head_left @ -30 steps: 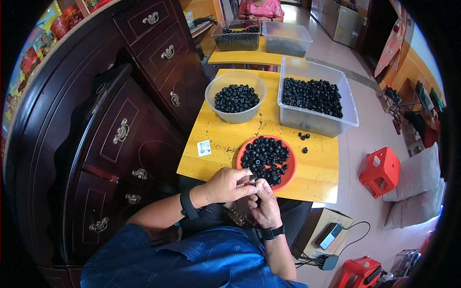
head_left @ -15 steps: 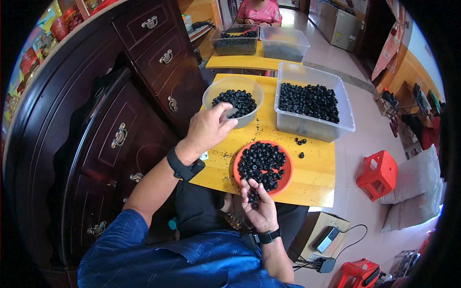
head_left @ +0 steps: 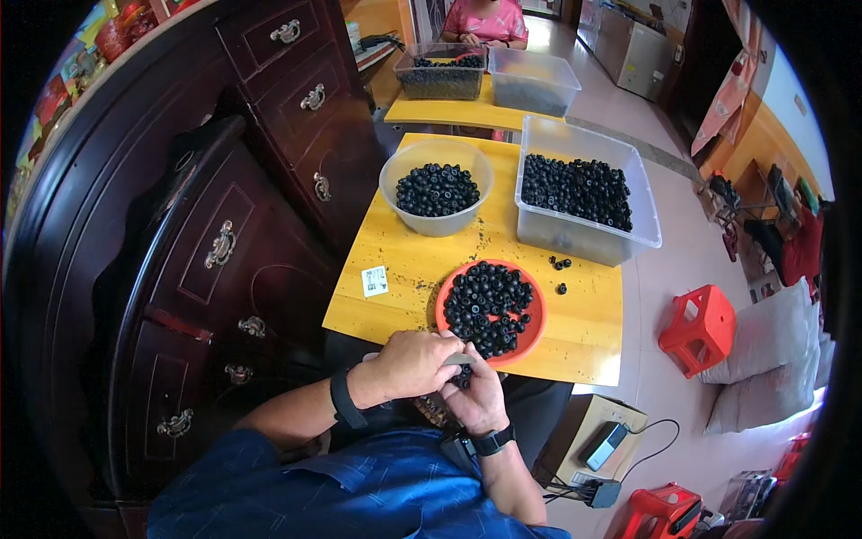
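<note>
My left hand is closed round a short flat grey tool that looks like a small blade. It meets my right hand just in front of the red plate. My right hand is curled round small black round parts, partly hidden by my left hand. The plate bears a heap of black, ring-like rubbery parts. Beyond it stand a round translucent bowl and a large clear bin, both holding more such parts.
The yellow table carries a white label, dark crumbs and a few loose black parts. A dark wooden cabinet stands close on the left. Red stools and a cardboard box are at right. Another person sits opposite.
My left hand has come back from the round bowl to my right hand, bringing the grey tool against it. The label on the table has come into full view.
</note>
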Action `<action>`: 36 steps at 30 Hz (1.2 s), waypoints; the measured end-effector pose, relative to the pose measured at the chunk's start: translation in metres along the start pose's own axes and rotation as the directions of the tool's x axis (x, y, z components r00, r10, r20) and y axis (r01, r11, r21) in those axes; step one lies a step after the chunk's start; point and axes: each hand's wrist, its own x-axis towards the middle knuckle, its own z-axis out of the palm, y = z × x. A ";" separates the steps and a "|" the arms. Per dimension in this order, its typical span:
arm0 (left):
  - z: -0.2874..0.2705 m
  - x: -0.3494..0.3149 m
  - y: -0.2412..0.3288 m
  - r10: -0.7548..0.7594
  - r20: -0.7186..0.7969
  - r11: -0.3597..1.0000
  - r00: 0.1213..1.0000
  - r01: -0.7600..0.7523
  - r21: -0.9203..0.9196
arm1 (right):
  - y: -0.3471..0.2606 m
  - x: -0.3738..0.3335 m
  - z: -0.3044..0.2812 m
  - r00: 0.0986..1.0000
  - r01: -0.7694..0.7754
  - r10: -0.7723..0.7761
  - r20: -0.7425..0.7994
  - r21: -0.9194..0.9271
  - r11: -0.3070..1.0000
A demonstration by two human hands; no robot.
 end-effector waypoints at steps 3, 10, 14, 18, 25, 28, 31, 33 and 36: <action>-0.001 -0.002 0.000 -0.049 -0.013 0.997 0.999 0.048 -0.062 | 0.001 -0.002 -0.006 0.999 -0.002 -0.001 0.044 0.079 0.997; -0.010 -0.005 0.003 -0.058 -0.109 0.995 0.992 0.049 -0.081 | -0.001 -0.008 0.011 0.999 0.031 -0.031 -0.039 0.017 0.999; -0.018 -0.009 0.000 -0.049 -0.141 0.997 0.989 0.039 -0.074 | -0.009 -0.015 0.017 1.000 0.020 -0.023 -0.011 -0.195 0.981; -0.026 -0.012 0.002 -0.076 -0.076 0.991 0.994 0.067 -0.112 | -0.006 -0.015 0.015 1.000 0.027 -0.024 0.016 -0.235 0.972; -0.025 -0.015 0.009 -0.059 -0.128 0.949 0.990 0.015 -0.316 | -0.004 -0.015 0.015 0.997 0.015 -0.003 0.074 -0.157 0.987; -0.024 -0.014 0.012 -0.064 -0.140 0.942 0.988 0.013 -0.337 | -0.004 -0.015 0.017 0.999 0.020 -0.014 0.038 -0.172 0.985; -0.019 -0.012 0.010 -0.056 -0.175 0.931 0.983 -0.012 -0.365 | -0.004 -0.016 0.016 1.000 0.019 -0.017 0.014 -0.175 0.984; -0.020 -0.010 0.007 -0.073 -0.200 0.906 0.977 -0.020 -0.424 | -0.005 -0.018 0.022 0.999 0.028 -0.024 0.023 -0.167 0.986; -0.022 -0.009 0.002 -0.068 -0.137 0.886 0.988 -0.003 -0.464 | -0.009 -0.017 0.024 0.997 0.055 -0.040 0.065 -0.241 0.969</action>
